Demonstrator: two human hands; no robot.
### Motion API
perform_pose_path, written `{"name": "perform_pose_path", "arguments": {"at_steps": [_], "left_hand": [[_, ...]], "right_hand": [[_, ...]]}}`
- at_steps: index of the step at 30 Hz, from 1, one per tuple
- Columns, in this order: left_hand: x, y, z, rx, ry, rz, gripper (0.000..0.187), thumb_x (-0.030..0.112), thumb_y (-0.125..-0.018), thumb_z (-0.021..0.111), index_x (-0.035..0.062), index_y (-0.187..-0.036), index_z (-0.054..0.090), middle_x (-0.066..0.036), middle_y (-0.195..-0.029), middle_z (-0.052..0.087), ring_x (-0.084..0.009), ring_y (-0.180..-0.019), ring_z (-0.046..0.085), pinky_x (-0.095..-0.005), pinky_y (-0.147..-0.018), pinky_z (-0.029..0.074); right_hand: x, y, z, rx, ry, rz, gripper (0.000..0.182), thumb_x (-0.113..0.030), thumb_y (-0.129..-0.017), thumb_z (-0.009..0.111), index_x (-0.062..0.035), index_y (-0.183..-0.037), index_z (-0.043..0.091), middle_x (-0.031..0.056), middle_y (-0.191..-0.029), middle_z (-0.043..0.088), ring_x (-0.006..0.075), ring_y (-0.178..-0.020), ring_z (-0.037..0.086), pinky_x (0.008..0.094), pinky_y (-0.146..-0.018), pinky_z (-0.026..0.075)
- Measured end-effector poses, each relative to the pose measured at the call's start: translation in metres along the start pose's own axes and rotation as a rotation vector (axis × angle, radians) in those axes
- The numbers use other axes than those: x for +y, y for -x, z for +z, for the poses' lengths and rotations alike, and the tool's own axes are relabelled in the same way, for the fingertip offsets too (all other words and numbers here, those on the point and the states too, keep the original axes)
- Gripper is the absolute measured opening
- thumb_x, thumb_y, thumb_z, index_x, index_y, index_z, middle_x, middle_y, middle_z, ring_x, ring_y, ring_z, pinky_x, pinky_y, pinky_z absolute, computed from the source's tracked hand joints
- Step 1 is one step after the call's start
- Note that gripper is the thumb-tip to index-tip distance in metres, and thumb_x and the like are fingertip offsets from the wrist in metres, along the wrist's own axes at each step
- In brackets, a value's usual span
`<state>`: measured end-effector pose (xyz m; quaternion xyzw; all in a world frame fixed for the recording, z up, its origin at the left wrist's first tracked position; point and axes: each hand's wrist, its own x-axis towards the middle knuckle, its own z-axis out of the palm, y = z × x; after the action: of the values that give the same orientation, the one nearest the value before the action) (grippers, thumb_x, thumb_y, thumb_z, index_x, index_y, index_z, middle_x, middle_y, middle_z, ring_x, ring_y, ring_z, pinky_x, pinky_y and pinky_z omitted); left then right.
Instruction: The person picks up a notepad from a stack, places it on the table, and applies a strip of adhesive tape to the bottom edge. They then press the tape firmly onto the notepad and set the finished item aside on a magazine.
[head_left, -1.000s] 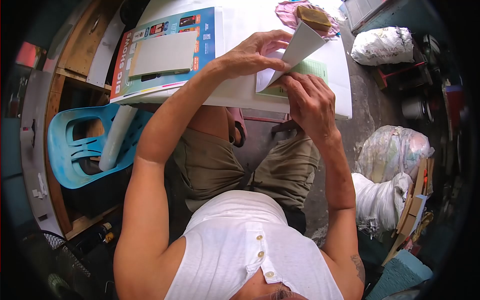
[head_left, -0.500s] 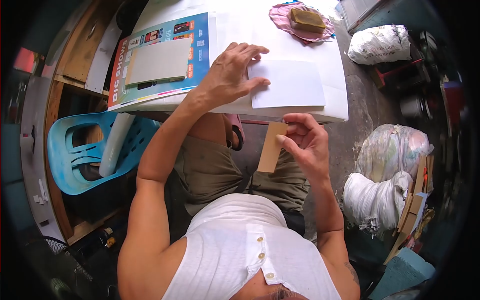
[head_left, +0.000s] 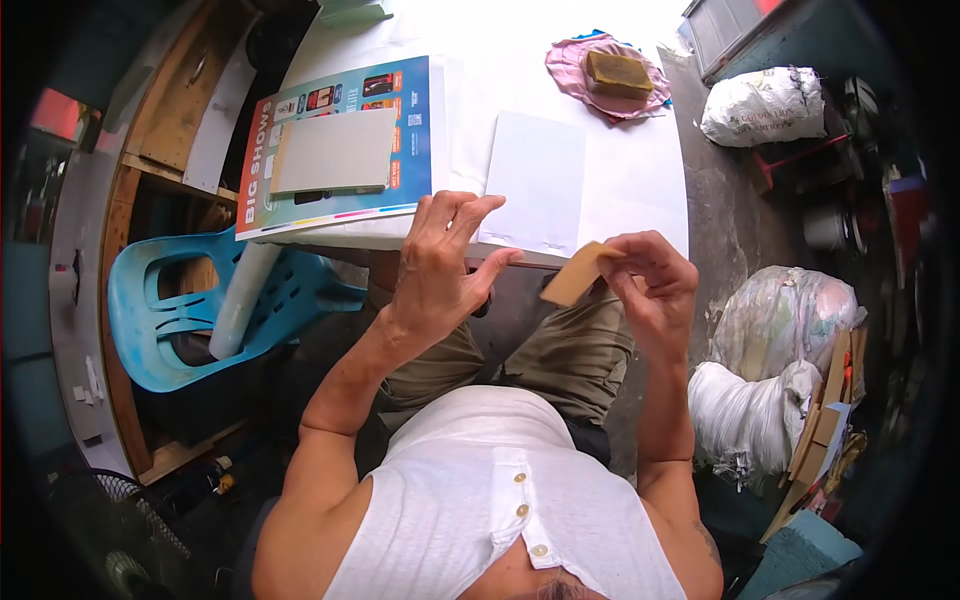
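We see the right hand (head_left: 655, 285) pinching a small tan card strip (head_left: 578, 274) by one end, holding it in the air just off the near edge of the worktop (head_left: 520, 60). The left hand (head_left: 437, 265) sits beside it, fingers spread, holding nothing. A white sheet (head_left: 535, 180) lies flat on the worktop right behind both hands. Farther back there's a brownish block (head_left: 618, 70) on pink cloth (head_left: 570, 62), maybe a sponge, hard to tell.
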<state>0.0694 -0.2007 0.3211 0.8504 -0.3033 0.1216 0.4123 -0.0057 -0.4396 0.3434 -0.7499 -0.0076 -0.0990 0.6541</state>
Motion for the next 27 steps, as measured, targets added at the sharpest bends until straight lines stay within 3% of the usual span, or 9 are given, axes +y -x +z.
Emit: {"name": "perform_pose_path", "arguments": {"at_steps": [1,2,6,7,9,12,14,22,27], "left_hand": [[0.004,-0.003,-0.003,0.027,-0.006,0.022,0.056,0.01,-0.078,0.087,0.0078,-0.129,0.064,-0.013,-0.113,0.064,-0.0247,-0.093,0.065,-0.0362,-0.082,0.057],[0.017,-0.009,-0.013,-0.141,0.298,-0.185,0.053,0.028,-0.089,0.081,0.0071,-0.134,0.062,-0.013,-0.123,0.064,-0.0238,-0.106,0.065,-0.0371,-0.091,0.056],[0.016,-0.038,0.007,-0.724,1.316,-0.313,0.075,0.058,-0.098,0.056,-0.0034,-0.141,0.052,-0.017,-0.137,0.059,-0.0223,-0.129,0.057,-0.0364,-0.107,0.049],[0.022,-0.042,0.01,-0.72,1.457,-0.433,0.054,0.043,-0.103,0.06,0.0008,-0.136,0.058,-0.013,-0.115,0.067,-0.0205,-0.11,0.066,-0.035,-0.098,0.053],[0.023,-0.059,0.002,-0.846,1.513,-0.421,0.045,0.036,-0.102,0.066,-0.0002,-0.129,0.061,-0.011,-0.104,0.069,-0.0147,-0.089,0.069,-0.0272,-0.075,0.058],[0.022,-0.08,0.005,-0.714,1.19,-0.377,0.036,0.027,-0.099,0.073,-0.0002,-0.12,0.063,-0.007,-0.093,0.069,-0.009,-0.072,0.065,-0.0214,-0.056,0.053],[0.026,-0.101,0.008,-0.62,0.976,-0.387,0.037,0.024,-0.094,0.078,-0.0009,-0.117,0.063,-0.006,-0.088,0.069,-0.0072,-0.07,0.063,-0.0213,-0.055,0.052],[0.007,-0.171,0.043,-0.555,0.517,-0.09,0.035,0.019,-0.093,0.078,0.0041,-0.12,0.062,-0.007,-0.084,0.069,-0.0087,-0.066,0.063,-0.0238,-0.054,0.05],[-0.023,-0.231,0.069,-0.316,0.237,0.11,0.032,0.02,-0.089,0.081,0.0031,-0.112,0.069,-0.011,-0.083,0.073,-0.0131,-0.067,0.067,-0.0268,-0.057,0.054]], "right_hand": [[-0.005,-0.001,-0.002,-0.021,-0.031,-0.086,0.024,0.009,-0.085,0.072,0.0006,-0.107,0.071,0.0096,-0.099,0.073,0.0145,-0.086,0.07,0.0273,-0.081,0.056],[-0.013,-0.004,-0.003,-0.133,-0.158,-0.131,0.027,0.01,-0.076,0.076,-0.0034,-0.1,0.076,0.0117,-0.107,0.073,0.0196,-0.098,0.067,0.0334,-0.089,0.053],[-0.039,-0.028,-0.001,-0.223,-0.016,-0.419,0.035,0.007,-0.062,0.079,-0.0121,-0.091,0.083,0.0121,-0.117,0.07,0.0275,-0.112,0.058,0.0436,-0.096,0.046],[-0.038,-0.033,-0.004,-0.204,0.02,-0.439,0.035,0.007,-0.062,0.079,-0.0127,-0.091,0.083,0.0118,-0.116,0.07,0.0274,-0.112,0.059,0.0434,-0.096,0.047],[-0.034,-0.044,-0.012,-0.156,0.091,-0.471,0.036,0.006,-0.062,0.079,-0.0139,-0.091,0.084,0.0111,-0.116,0.07,0.0271,-0.111,0.059,0.0431,-0.095,0.048],[-0.023,-0.05,-0.023,-0.109,-0.245,-0.241,0.037,-0.002,-0.083,0.078,-0.0057,-0.12,0.074,0.0126,-0.115,0.07,0.0196,-0.105,0.064,0.0348,-0.09,0.053],[-0.007,-0.055,-0.032,-0.065,-0.377,-0.06,0.04,-0.01,-0.097,0.073,0.0035,-0.133,0.062,0.0128,-0.11,0.072,0.0146,-0.098,0.068,0.029,-0.088,0.055],[0.019,-0.109,-0.059,0.052,-0.287,0.089,0.012,-0.009,-0.09,0.08,-0.0003,-0.097,0.075,0.0048,-0.081,0.074,0.0085,-0.072,0.067,0.0234,-0.068,0.055],[0.034,-0.17,-0.086,0.167,-0.04,0.038,0.008,-0.006,-0.089,0.076,-0.0002,-0.095,0.076,0.0046,-0.076,0.073,0.008,-0.068,0.064,0.0222,-0.063,0.051]]}}
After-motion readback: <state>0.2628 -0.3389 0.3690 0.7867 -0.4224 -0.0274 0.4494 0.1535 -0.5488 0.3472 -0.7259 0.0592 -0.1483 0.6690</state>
